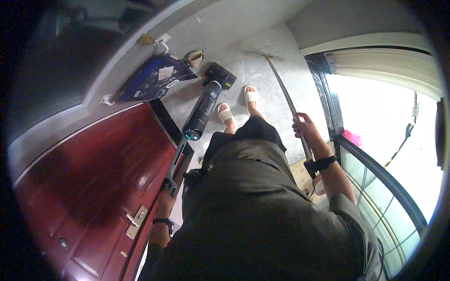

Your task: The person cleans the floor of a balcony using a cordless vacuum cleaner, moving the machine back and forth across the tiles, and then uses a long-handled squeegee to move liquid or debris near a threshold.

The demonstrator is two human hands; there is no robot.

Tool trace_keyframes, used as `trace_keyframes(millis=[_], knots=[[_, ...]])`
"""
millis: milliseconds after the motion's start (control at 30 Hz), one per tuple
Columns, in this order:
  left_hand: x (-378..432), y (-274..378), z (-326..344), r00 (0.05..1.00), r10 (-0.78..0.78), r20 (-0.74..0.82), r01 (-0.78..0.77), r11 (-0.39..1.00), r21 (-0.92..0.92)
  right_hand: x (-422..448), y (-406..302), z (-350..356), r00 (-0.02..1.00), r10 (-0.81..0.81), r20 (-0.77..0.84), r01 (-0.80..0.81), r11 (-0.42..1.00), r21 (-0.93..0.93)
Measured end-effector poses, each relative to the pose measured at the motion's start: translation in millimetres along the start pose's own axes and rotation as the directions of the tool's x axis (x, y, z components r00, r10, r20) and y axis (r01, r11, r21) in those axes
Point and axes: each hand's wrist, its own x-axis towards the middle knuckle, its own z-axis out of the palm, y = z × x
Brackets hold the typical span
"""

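My left hand (167, 196) is closed around the handle of a dark stick floor cleaner (204, 109), partly hidden by the grip. The cleaner leans away from me, its wide head down on the grey floor, and a small lit display shows at the near end of its body. In my right hand (304, 126) is the metal pole of a flat mop or squeegee (281, 82); its long thin head lies on the floor farther off. My feet, in white slide sandals (225, 113), stand between the two tools.
A red door (105, 168) with a lever handle is at the left. Beyond it, a dark blue bag or sheet (153, 79) and a small woven basket (194, 58) are by the wall. A glass-panelled door (376, 189), a pink cloth (351, 137) and a mat (303, 174) are at the right.
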Motion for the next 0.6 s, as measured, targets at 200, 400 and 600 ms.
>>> trace_keyframes(millis=[200, 400, 600], knots=[[-22.2, -71.8, 18.5, 0.995, -0.069, 0.075, 0.059, 0.99, 0.129, -35.6, 57.8, 45.3, 0.994, -0.059, 0.09, 0.069, 0.991, -0.111], [-34.3, -118.9, 41.8, 0.999, 0.033, -0.008, -0.032, 0.998, 0.061, -46.5, 95.2, 83.4, 0.995, 0.042, 0.096, -0.027, 0.988, -0.152], [-33.2, -133.8, 42.0, 0.996, -0.035, 0.082, 0.029, 0.997, 0.073, -20.2, 113.1, 102.9, 0.986, 0.026, 0.166, 0.012, 0.975, -0.223]])
